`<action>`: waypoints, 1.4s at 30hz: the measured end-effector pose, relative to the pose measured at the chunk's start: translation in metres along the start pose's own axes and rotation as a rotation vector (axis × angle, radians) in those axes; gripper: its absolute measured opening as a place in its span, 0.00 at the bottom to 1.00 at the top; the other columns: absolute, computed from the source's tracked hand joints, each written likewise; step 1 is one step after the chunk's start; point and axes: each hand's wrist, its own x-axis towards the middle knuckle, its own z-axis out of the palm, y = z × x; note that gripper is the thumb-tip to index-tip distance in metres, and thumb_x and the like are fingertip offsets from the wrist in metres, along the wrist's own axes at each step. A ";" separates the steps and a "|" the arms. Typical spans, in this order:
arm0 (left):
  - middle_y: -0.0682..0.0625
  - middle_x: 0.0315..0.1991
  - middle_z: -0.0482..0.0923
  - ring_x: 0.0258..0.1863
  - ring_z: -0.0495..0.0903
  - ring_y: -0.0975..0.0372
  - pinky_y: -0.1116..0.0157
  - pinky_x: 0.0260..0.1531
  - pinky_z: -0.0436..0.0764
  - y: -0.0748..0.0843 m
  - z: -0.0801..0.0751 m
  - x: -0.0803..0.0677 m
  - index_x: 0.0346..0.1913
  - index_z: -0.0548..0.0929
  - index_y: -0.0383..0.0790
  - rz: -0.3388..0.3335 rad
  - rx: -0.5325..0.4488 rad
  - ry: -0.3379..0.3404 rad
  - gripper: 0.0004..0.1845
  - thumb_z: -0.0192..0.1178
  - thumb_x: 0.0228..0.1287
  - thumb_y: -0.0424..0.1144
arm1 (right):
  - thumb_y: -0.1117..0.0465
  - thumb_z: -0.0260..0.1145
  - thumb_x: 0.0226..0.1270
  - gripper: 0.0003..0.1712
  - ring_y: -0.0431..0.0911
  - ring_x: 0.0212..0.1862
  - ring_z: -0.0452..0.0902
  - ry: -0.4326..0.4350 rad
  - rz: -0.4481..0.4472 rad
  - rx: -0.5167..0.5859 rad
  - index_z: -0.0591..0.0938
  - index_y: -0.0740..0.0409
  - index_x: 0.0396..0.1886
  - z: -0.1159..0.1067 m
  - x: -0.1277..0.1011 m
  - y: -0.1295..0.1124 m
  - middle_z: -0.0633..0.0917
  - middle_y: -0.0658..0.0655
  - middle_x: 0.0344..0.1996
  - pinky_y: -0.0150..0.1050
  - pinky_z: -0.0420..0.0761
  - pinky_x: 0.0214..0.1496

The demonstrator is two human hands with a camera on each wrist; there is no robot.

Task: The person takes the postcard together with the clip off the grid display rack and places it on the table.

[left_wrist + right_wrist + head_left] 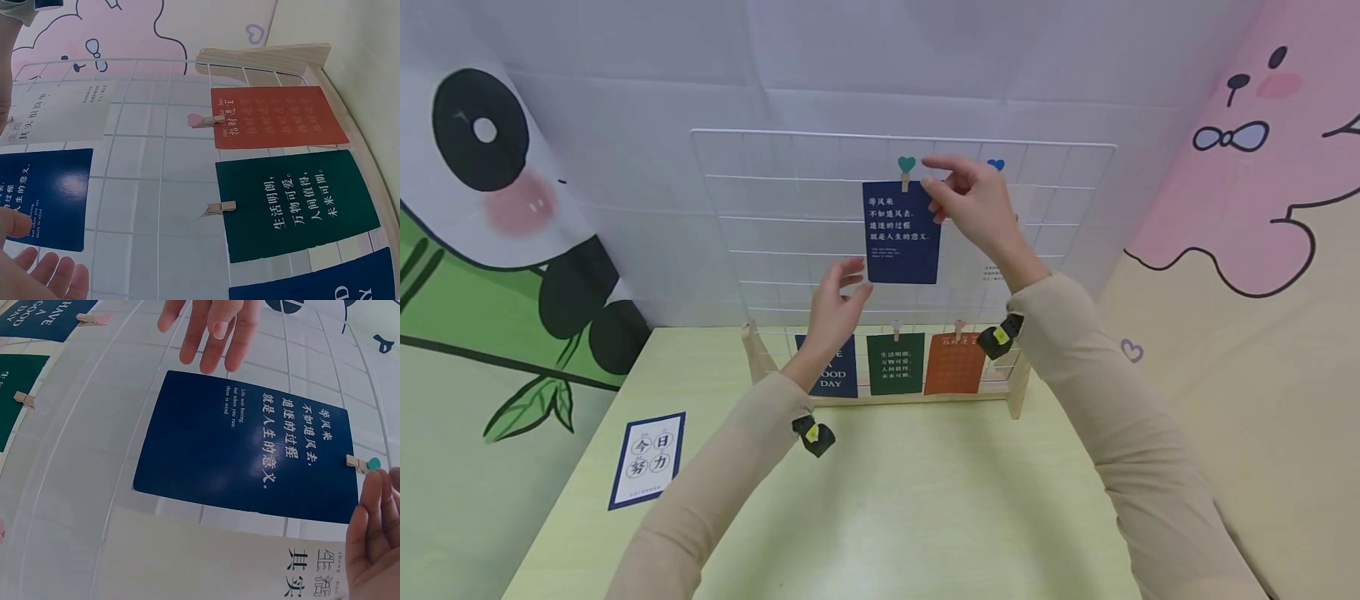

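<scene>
**Navy card hanging from a heart clip**

Navy blue card with white writing (pixel 901 233) hangs on the white wire grid panel (pixel 775 217), held at its top edge by a small wooden clip with a teal heart (pixel 906 171). My right hand (pixel 970 204) is at the card's upper right corner, fingers loosely apart and just beside the clip; whether they touch it I cannot tell. My left hand (pixel 837 304) hovers at the lower left corner, fingers relaxed and spread, gripping nothing. Below hang a green card (pixel 895 363) and an orange card (pixel 955 363).
</scene>
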 end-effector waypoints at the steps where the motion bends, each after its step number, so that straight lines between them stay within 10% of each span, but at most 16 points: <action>1: 0.49 0.53 0.69 0.51 0.68 0.60 0.64 0.44 0.71 0.000 0.000 0.000 0.57 0.67 0.40 -0.003 -0.007 0.000 0.20 0.53 0.61 0.34 | 0.62 0.57 0.63 0.20 0.48 0.24 0.74 -0.002 0.002 -0.004 0.74 0.60 0.54 0.001 0.002 0.001 0.76 0.59 0.21 0.39 0.77 0.33; 22: 0.46 0.46 0.71 0.47 0.71 0.58 0.64 0.45 0.72 0.004 0.010 0.004 0.56 0.68 0.39 -0.058 -0.062 0.019 0.18 0.52 0.63 0.35 | 0.54 0.55 0.64 0.23 0.47 0.23 0.75 -0.056 0.012 -0.087 0.70 0.51 0.59 0.015 0.023 0.015 0.78 0.58 0.19 0.34 0.74 0.37; 32: 0.47 0.43 0.71 0.42 0.72 0.59 0.63 0.40 0.74 0.001 0.015 0.006 0.54 0.70 0.41 -0.085 -0.048 0.036 0.17 0.52 0.63 0.36 | 0.42 0.55 0.59 0.22 0.50 0.21 0.76 -0.015 0.075 -0.062 0.72 0.34 0.54 0.031 0.073 0.092 0.79 0.58 0.19 0.36 0.77 0.28; 42: 0.47 0.41 0.73 0.39 0.73 0.59 0.67 0.37 0.76 0.000 0.015 0.008 0.47 0.74 0.36 -0.129 -0.088 0.025 0.11 0.53 0.62 0.35 | 0.45 0.55 0.61 0.17 0.50 0.20 0.75 0.030 0.049 -0.086 0.76 0.36 0.49 0.032 0.075 0.088 0.79 0.58 0.18 0.36 0.77 0.24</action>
